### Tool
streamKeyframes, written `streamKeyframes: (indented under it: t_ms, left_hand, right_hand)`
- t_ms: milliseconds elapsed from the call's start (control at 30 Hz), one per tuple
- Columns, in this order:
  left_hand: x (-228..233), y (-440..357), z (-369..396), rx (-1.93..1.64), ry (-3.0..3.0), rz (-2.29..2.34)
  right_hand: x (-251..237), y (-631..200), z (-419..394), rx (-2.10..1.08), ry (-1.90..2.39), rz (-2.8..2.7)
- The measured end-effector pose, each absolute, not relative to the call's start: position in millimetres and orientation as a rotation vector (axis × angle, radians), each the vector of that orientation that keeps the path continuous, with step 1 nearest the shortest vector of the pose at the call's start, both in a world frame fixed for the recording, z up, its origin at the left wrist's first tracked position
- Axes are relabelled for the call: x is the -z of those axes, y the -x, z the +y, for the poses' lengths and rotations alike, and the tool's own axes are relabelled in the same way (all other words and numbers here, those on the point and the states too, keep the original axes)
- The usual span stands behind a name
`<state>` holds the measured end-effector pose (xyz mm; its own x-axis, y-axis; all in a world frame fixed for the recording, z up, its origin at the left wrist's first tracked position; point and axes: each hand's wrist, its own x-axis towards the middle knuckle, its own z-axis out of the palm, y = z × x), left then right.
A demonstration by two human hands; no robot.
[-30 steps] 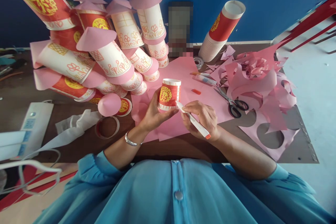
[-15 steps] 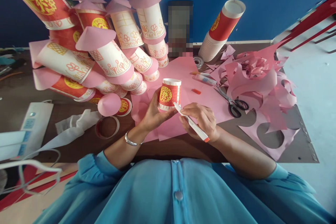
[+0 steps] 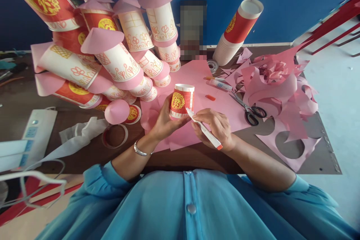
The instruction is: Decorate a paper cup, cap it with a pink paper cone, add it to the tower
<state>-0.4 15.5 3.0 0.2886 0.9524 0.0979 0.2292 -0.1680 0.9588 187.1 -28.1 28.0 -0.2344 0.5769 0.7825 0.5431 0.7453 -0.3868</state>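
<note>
My left hand (image 3: 165,122) is wrapped round a red paper cup (image 3: 182,99) with a yellow emblem and white bands at both ends. Short orange-red marks line its white bands and the white strip down its side. Between the fingers of my right hand (image 3: 215,125) is a white marker (image 3: 206,133) with an orange end. Its tip touches the cup's side low down, or sits just in front of it. An orange-red marker cap (image 3: 210,98) lies on the pink paper (image 3: 185,135) behind my right hand.
Paper-cup towers with pink cone roofs (image 3: 102,40) crowd the left. A cup stack (image 3: 234,32) stands at the back right. Scissors (image 3: 251,114), a glue stick (image 3: 221,84) and pink paper scraps (image 3: 277,82) lie on the right. A tape roll (image 3: 125,137) and white ribbon (image 3: 84,135) are at left.
The marker and my right hand have shifted very slightly up and left along the cup's side. My left hand keeps the cup almost still.
</note>
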Motion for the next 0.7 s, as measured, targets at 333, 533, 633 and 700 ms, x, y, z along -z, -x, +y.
streamKeyframes:
  t_ms: [333,533,633,700]
  left_hand:
    - [-5.6,0.8,15.6,-0.958,-1.657,1.134]
    - [-4.6,0.5,15.8,-0.975,-1.63,1.121]
    - [-4.7,0.2,15.5,-0.972,-1.61,1.115]
    - [-4.7,0.1,15.3,-0.965,-1.609,1.123]
  right_hand:
    - [-28.2,-187.1,-29.8,-0.051,0.882,-1.899]
    - [-29.1,-186.6,-29.2,-0.036,0.887,-1.902]
    - [-29.6,-186.3,-29.2,-0.04,0.882,-1.908]
    - [-29.7,-186.3,-29.1,-0.044,0.872,-1.913]
